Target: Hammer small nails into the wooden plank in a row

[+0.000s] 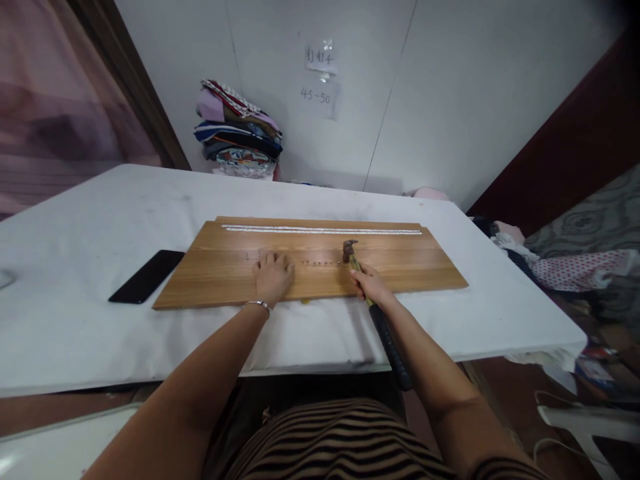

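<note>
A brown wooden board point(415, 263) lies flat across the table, with two white strips point(320, 231) along its far side. A short row of several small nails point(320, 263) stands in the board's middle. My left hand point(274, 275) rests on the board just left of that row, fingers spread and pointing away from me. In my right hand point(371, 283) is a claw hammer point(348, 251), gripped high on its handle near the head. The hammer head is at the right end of the nail row; whether it touches the board I cannot tell.
A black flat device like a tablet point(147, 277) lies left of the board on the white-covered table point(100, 220). Folded clothes point(240, 130) are stacked by the wall behind. Paper notes point(321, 80) hang on the wall. More cloth point(580, 270) lies beyond the table's right edge.
</note>
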`<state>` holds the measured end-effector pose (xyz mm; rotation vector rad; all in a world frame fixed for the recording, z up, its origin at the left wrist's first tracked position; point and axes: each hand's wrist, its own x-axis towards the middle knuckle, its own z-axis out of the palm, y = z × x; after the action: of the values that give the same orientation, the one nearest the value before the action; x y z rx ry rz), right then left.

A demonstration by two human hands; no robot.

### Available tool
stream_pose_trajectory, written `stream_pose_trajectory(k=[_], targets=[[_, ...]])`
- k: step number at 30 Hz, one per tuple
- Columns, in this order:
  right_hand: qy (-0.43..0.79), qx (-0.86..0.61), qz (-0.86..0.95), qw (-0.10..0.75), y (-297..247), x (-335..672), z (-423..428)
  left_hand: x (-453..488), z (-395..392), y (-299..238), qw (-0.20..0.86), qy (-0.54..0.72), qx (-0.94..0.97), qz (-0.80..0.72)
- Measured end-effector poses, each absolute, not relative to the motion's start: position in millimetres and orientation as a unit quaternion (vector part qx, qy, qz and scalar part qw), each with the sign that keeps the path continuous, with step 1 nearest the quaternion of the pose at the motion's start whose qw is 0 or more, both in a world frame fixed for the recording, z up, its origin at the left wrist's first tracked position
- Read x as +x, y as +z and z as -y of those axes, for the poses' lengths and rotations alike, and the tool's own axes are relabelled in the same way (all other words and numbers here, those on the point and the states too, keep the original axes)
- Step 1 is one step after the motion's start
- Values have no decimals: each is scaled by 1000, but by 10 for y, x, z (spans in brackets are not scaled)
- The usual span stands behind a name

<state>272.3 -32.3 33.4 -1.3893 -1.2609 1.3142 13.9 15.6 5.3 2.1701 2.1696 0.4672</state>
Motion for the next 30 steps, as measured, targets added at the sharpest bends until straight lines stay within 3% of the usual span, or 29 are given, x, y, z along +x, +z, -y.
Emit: stream_pose_trajectory(k=[30], targets=[[529, -547, 497, 416, 278, 2771, 315, 150, -124, 85, 12, 148, 701, -697]])
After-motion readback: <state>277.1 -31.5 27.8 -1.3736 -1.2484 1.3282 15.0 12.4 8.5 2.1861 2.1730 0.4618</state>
